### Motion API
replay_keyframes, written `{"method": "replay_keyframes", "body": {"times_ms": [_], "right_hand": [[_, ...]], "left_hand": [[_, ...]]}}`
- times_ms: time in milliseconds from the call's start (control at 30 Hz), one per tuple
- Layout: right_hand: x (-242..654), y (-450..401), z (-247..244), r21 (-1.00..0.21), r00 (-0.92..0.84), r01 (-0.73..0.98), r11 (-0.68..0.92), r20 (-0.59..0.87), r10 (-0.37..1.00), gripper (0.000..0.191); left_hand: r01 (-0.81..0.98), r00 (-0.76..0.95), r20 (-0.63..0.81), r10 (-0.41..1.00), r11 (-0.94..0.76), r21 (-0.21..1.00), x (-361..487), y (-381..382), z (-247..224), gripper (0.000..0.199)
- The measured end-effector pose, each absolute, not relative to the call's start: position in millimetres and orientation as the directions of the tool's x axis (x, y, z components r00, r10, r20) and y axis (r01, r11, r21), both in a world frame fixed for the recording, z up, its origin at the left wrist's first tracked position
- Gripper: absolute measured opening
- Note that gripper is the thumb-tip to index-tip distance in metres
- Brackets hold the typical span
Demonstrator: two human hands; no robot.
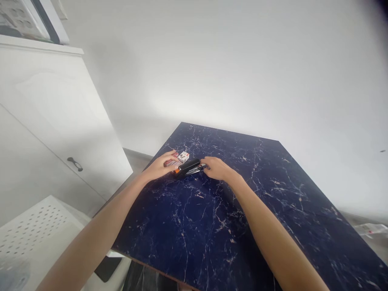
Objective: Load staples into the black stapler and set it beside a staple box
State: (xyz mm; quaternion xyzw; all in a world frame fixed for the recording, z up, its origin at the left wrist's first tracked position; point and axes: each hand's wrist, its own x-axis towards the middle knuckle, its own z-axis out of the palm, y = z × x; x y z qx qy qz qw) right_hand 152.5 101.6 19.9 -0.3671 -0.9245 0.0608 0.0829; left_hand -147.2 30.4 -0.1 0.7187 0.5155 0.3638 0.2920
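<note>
A black stapler (188,166) with a silver metal part and an orange patch lies between my hands on the blue marbled table (194,218). Beyond its left end is a small white box (183,157) with red and black print. My left hand (162,166) is closed around a reddish box (172,159), its fingers beside the stapler's left end. At the stapler's right end, my right hand (214,167) pinches the silver part with curled fingers.
At the left stands a white cabinet (54,121) with a dark handle. A white perforated container (36,230) sits below it, left of the table. Behind the table rises a pale wall. Clear plastic packaging (371,229) lies low at the far right.
</note>
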Motion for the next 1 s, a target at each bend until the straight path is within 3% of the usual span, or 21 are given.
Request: {"method": "replay_keyframes", "body": {"times_ms": [133, 233, 400, 667, 833, 1000], "right_hand": [[150.6, 103.9, 24.8, -0.085, -0.726, 0.679, 0.729, 0.074, 0.684, 0.032], [154.5, 106.0, 29.2, -0.078, -0.684, 0.719, 0.691, 0.097, 0.723, 0.03], [160.3, 110.9, 24.9, -0.093, -0.588, 0.798, 0.595, 0.097, 0.803, 0.023], [170.9, 116.3, 5.7, -0.329, -0.48, 0.8, 0.502, 0.152, 0.864, 0.026], [171.2, 116.9, 2.4, -0.455, -0.456, 0.767, 0.453, 0.111, 0.883, 0.029], [165.9, 110.0, 14.0, -0.628, -0.352, 0.671, 0.395, 0.199, 0.914, 0.026]], "left_hand": [[0.628, -0.058, 0.275, 0.96, -0.179, 0.757, -150.1, 37.5, -7.7, 0.035], [0.736, -0.019, 0.275, 0.961, -0.173, 0.654, -152.4, 40.5, -10.6, 0.035], [0.667, -0.034, 0.175, 0.984, -0.108, 0.737, -151.3, 35.8, -7.8, 0.042], [0.5, -0.081, 0.24, 0.967, -0.169, 0.85, -143.2, 33.3, -9.4, 0.04], [0.706, -0.001, 0.249, 0.968, -0.176, 0.686, -138.5, 31.2, -5.3, 0.034], [0.791, -0.023, 0.511, 0.859, -0.297, 0.535, -130.8, 25.2, 4.6, 0.025]]}}
